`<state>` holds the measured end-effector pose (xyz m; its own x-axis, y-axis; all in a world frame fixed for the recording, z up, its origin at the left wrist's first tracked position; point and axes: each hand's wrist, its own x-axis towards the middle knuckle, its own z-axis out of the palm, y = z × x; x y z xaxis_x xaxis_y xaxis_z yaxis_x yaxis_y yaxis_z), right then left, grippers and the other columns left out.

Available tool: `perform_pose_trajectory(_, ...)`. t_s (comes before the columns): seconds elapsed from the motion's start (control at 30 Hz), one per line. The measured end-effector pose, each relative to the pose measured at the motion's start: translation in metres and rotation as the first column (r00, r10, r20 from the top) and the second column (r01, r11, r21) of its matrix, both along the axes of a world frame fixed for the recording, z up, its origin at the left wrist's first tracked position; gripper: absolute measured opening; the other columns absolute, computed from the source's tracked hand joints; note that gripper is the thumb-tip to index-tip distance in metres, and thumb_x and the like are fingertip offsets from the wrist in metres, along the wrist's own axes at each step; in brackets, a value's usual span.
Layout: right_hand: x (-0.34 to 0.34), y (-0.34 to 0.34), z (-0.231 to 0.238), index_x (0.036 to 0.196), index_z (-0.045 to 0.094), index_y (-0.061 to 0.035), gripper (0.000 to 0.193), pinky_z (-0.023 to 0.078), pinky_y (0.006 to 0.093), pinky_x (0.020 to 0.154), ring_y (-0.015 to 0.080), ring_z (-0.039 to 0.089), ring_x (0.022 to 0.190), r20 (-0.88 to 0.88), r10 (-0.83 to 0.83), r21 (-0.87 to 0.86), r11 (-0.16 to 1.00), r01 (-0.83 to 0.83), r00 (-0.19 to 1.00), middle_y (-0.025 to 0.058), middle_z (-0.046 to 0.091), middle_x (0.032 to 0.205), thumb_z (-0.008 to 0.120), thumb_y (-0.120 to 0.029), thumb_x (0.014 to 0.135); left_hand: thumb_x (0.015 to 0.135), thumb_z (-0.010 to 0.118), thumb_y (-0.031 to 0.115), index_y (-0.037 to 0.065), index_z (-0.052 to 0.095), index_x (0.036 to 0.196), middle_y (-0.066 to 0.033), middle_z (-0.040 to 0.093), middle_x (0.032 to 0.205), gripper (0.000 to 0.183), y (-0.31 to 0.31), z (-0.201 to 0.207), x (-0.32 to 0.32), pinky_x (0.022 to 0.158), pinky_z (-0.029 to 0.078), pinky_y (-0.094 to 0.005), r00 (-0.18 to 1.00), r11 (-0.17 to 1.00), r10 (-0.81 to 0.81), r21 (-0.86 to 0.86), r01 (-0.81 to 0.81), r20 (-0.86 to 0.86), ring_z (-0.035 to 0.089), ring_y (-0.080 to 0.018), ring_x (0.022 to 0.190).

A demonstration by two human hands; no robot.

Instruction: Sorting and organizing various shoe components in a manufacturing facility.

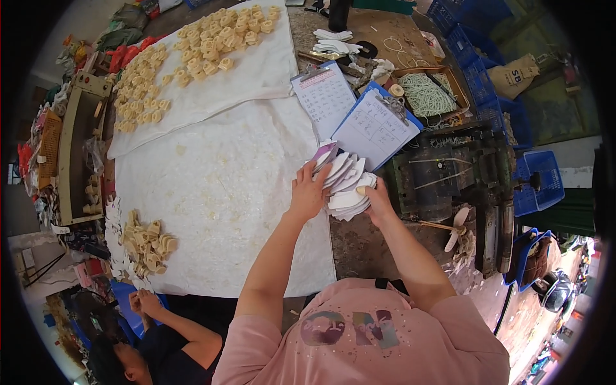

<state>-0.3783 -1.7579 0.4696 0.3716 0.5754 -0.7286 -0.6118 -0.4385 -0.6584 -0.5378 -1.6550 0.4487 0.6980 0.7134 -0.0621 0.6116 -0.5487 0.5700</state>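
Between my two hands is a bundle of thin white cut-out pieces (350,183), fanned and overlapping, with a purple face showing on the top one. My left hand (309,191) grips the bundle's left side, fingers bent over the edge. From the right, my right hand (378,200) closes round the lower stack, thumb on top. The bundle is above the right edge of the white-sheeted table (218,186). Just beyond it lie a clipboard with a written sheet (326,93) and a blue clipboard (378,125).
Many small cream rings (221,35) cover the table's far end. Flat cream pieces (149,244) are heaped near left, beside a co-worker's hands (146,303). At right are a box of pale cord (427,93), a dark metal machine (443,173) and blue crates (539,183).
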Motion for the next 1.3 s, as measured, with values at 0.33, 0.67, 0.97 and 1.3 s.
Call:
perform_pose_trajectory(0.33,0.009,-0.015,-0.021,0.124,0.041,0.0005,0.054,0.039,0.0299,0.088,0.0201,0.051,0.102,0.227,-0.123,0.115,0.988,0.098,0.966,0.0125,0.052,0.114,0.056,-0.011,0.074,0.073,0.063,0.012,0.022,0.039,0.131,-0.0144,0.034,0.132,0.064,0.000,-0.003,0.000,0.087,0.034,-0.0479,0.997,0.983,-0.033,0.179,0.044,-0.065,0.034,-0.0337,0.120)
perform_pose_trajectory(0.67,0.029,-0.052,-0.001,0.124,0.042,-0.0009,0.053,0.040,0.0306,0.086,0.0202,0.052,0.101,0.188,-0.077,0.031,0.997,0.073,0.979,0.0124,0.053,0.112,0.056,-0.011,0.073,0.069,0.065,0.013,0.024,0.037,0.132,-0.0191,0.031,0.133,0.070,-0.014,-0.002,0.011,0.086,0.033,-0.0487,0.975,0.963,-0.029,0.255,0.086,-0.218,0.030,-0.0356,0.123)
perform_pose_trajectory(0.97,0.006,-0.097,0.017,0.123,0.042,0.0002,0.060,0.040,0.0310,0.088,0.0217,0.052,0.103,0.492,-0.109,0.051,0.994,0.097,0.863,0.0133,0.053,0.110,0.063,-0.014,0.069,0.073,0.066,0.015,0.015,0.035,0.133,-0.0197,0.033,0.132,0.068,-0.016,0.027,0.006,0.091,0.031,-0.0519,0.998,0.974,-0.049,0.220,0.058,-0.044,0.032,-0.0383,0.121)
perform_pose_trajectory(1.3,-0.016,-0.102,0.089,0.134,0.028,-0.0033,0.064,0.038,0.0398,0.092,0.0366,0.048,0.107,0.841,0.290,-0.137,0.930,-0.340,0.456,0.0223,0.051,0.113,0.056,-0.021,0.079,0.081,0.063,0.030,0.003,0.024,0.138,-0.0142,0.044,0.131,0.074,-0.130,0.075,0.029,0.100,0.031,-0.0344,0.800,0.511,0.202,-0.758,0.406,0.565,0.042,-0.0240,0.120)
